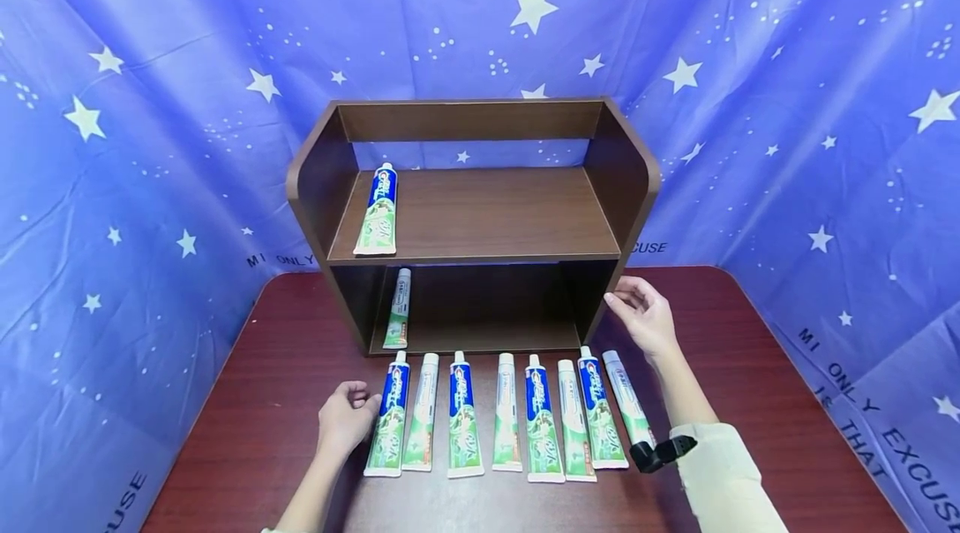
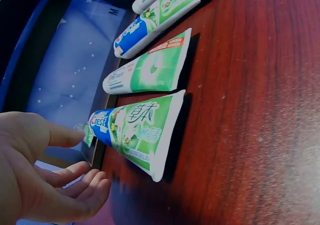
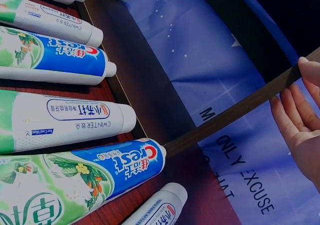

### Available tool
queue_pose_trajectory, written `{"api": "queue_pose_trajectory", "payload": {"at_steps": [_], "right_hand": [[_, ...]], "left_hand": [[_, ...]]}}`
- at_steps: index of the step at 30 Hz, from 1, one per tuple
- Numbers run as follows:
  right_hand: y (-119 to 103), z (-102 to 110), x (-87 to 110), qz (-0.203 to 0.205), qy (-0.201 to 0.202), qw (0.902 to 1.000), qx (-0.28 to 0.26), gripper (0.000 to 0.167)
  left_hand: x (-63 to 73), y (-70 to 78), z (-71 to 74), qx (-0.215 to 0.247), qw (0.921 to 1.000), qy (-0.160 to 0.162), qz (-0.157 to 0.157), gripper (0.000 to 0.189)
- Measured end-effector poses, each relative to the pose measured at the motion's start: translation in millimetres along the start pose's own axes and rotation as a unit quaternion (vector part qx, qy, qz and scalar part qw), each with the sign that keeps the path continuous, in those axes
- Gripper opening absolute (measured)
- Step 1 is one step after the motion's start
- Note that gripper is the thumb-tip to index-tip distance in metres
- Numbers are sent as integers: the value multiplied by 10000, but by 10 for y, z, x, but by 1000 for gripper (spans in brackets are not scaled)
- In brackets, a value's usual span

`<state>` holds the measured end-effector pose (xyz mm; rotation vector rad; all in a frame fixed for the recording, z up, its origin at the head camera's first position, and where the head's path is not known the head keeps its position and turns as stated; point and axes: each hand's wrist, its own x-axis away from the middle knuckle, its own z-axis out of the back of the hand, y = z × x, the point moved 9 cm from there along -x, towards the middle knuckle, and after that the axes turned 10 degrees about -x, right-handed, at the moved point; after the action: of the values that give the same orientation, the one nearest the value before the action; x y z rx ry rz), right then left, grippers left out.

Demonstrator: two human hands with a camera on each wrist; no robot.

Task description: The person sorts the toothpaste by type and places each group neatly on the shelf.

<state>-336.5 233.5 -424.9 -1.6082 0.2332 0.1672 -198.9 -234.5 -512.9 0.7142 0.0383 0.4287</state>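
Dark red wood-grain desk (image 1: 750, 400) carries a row of eight toothpaste tubes laid side by side, caps pointing away from the person, blue-and-green tubes alternating with white-and-green ones, a layout that seems meant to keep each within easy reach. The left hand (image 1: 347, 416) rests at the near left end of the row, palm turned inward, fingers (image 2: 75, 185) loosely spread and holding nothing, just beside the leftmost tube (image 1: 390, 420). Farther back, the right hand (image 1: 643, 318) reaches forward with the wrist extended; its straight fingers (image 3: 295, 112) lie against the front edge of the right side panel of the brown wooden shelf unit (image 1: 630, 175), gripping nothing, apparently to steady it. Inside, one white tube (image 1: 398, 310) lies in the lower compartment at the left; a blue-and-green tube (image 1: 378, 212) lies on the upper shelf, also left. Blue star-printed cloth (image 1: 787, 100) hangs behind
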Motion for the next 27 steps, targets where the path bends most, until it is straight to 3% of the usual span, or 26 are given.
{"api": "queue_pose_trajectory", "payload": {"at_steps": [7,20,27], "right_hand": [[15,8,5,-126,95,9998,125,22],[13,12,31,35,227,9995,-226,19],[20,17,19,50,269,9996,-68,19]], "left_hand": [[14,-20,-49,22,10000,-6,2,33],[61,25,-206,-42,9987,-476,-175,38],[52,60,-230,-76,9982,-556,-209,40]]}}
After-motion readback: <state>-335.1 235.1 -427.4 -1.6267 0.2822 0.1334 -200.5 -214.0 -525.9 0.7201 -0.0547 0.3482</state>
